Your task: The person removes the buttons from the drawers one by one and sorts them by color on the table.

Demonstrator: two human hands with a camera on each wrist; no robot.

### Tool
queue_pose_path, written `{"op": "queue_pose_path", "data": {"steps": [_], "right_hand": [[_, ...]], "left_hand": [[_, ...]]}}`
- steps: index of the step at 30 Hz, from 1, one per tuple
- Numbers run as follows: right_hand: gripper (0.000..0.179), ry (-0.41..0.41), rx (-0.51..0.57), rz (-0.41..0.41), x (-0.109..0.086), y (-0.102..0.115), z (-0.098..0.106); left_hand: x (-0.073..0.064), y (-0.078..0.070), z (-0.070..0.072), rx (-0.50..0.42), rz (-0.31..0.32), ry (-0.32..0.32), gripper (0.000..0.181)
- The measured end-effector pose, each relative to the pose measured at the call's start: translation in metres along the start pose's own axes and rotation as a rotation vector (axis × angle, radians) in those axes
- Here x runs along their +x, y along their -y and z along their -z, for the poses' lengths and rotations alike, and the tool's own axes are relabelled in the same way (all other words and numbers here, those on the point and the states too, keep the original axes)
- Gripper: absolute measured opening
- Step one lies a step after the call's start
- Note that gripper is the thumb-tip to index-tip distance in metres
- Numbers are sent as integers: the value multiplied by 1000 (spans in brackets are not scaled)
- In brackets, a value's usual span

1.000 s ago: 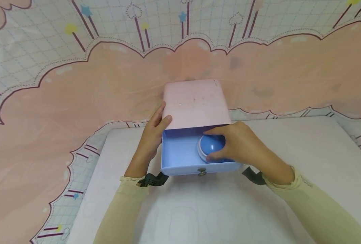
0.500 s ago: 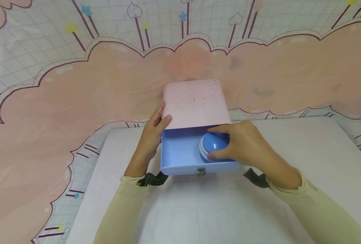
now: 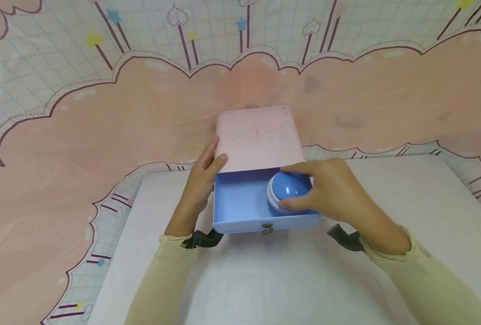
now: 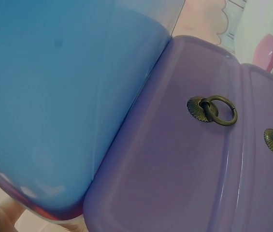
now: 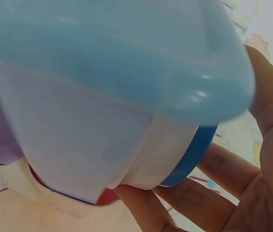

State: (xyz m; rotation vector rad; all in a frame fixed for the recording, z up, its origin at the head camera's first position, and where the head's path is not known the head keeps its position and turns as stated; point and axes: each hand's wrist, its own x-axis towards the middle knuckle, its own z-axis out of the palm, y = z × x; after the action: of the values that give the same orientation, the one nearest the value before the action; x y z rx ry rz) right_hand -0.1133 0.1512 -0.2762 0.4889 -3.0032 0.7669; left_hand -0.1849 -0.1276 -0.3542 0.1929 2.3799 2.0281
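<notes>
In the head view my right hand (image 3: 338, 189) pinches a round white jar with a blue lid (image 3: 291, 183) between thumb and fingers. The jar is tilted, inside the right part of a pulled-out blue drawer (image 3: 240, 194). That drawer belongs to a small drawer chest with a pink top (image 3: 258, 140). My left hand (image 3: 201, 180) rests along the chest's left side, fingers extended and thumb at the top's front edge. From the right wrist, the jar's white body (image 5: 167, 157) shows below the drawer front (image 5: 126, 72), partly hidden by it.
Purple drawers (image 4: 160, 145) with brass ring pulls (image 4: 213, 110) lie below the blue one in the left wrist view. A white jar with a pink lid (image 4: 266, 53) stands nearby. The chest sits on a white table (image 3: 265, 280) before a patterned pink cloth (image 3: 143, 108).
My right hand has shifted slightly right and up with the jar, whose lid now shows higher in the drawer. My left hand and the chest have stayed in place.
</notes>
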Motion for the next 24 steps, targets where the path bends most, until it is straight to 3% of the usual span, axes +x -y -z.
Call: {"op": "queue_pose_path", "data": {"steps": [6,15,24], "right_hand": [[73,-25,-17,-15,-4,1,9],[70,-96,11,39,-10,-10,24],[72,-143,9,0,-16,-28,31]], "left_hand": [[0,1,0,18,0,-2,65],[0,0,2,-15,13,-2,64],[0,1,0,-19,30,-2,63]]}}
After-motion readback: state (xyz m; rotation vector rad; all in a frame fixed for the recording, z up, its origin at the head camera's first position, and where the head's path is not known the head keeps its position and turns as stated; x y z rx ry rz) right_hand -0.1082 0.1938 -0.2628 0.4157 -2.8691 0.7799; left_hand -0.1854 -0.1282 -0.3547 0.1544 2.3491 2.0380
